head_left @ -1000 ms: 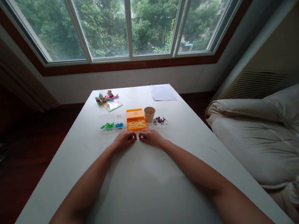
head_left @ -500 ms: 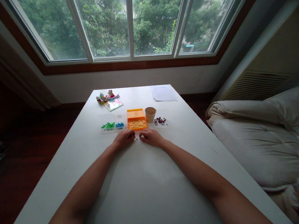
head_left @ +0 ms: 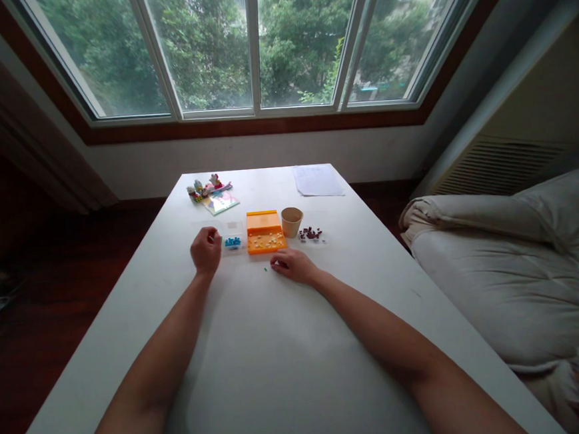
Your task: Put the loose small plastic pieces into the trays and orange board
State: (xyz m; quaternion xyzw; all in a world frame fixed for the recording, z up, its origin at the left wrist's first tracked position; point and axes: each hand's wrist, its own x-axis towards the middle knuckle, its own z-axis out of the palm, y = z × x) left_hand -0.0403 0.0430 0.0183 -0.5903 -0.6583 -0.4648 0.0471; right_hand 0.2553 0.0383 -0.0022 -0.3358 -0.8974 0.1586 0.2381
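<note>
My left hand (head_left: 206,250) is over the left part of a clear plastic box, its fingers curled together. It covers the green pieces there, and whatever its fingertips hold is hidden. Just right of it, small blue bricks (head_left: 232,242) lie in the box's other compartment. My right hand (head_left: 293,265) rests on the table, fingers loosely bent and slightly apart, nothing visible between them. A tiny dark-green piece (head_left: 265,269) lies left of its fingertips. Beyond that hand stands an orange case (head_left: 265,230), lid raised, with small pale yellow pieces in its lower half.
A brown paper cup (head_left: 292,222) stands right of the orange case, beside a clear box of dark brown pieces (head_left: 311,234). Farther back are small colourful figures (head_left: 209,186), a shiny card (head_left: 221,202) and white paper sheets (head_left: 318,180). A cushioned seat (head_left: 475,289) is right of the table.
My left hand has moved left and away from me, from beside the tiny piece to the compartment of green pieces. My right hand has stayed almost in place.
</note>
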